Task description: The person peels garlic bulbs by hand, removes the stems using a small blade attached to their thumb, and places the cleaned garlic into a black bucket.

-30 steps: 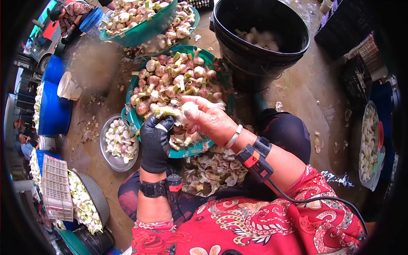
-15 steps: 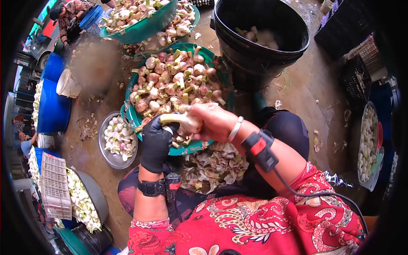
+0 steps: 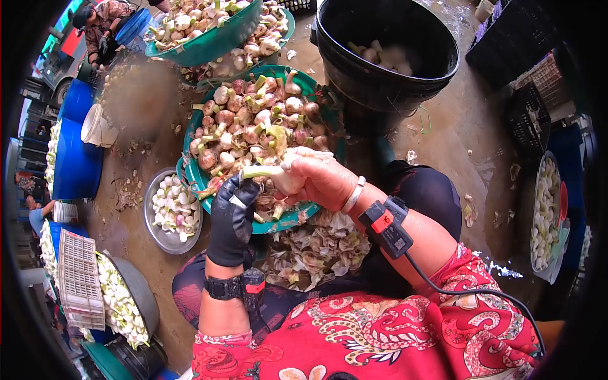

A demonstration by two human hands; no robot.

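My right hand is closed around a garlic bulb, its pale green stem pointing left. My left hand, in a black glove, has its fingers curled at the stem's cut end. A small whitish piece shows between the gloved fingers; I cannot make out what it is. Both hands are above the near edge of a green basin heaped with unpeeled garlic bulbs. Below them, papery garlic skins are piled between my legs.
A metal bowl of peeled garlic stands left of the basin. Beyond it are a black bucket with some bulbs inside and another heaped green basin. Blue tubs and a crate line the left. A person sits far left.
A strip of skin has come loose above the bulb, which looks paler and smoother. My left hand has shifted slightly down, its fingers now at the stem's end.
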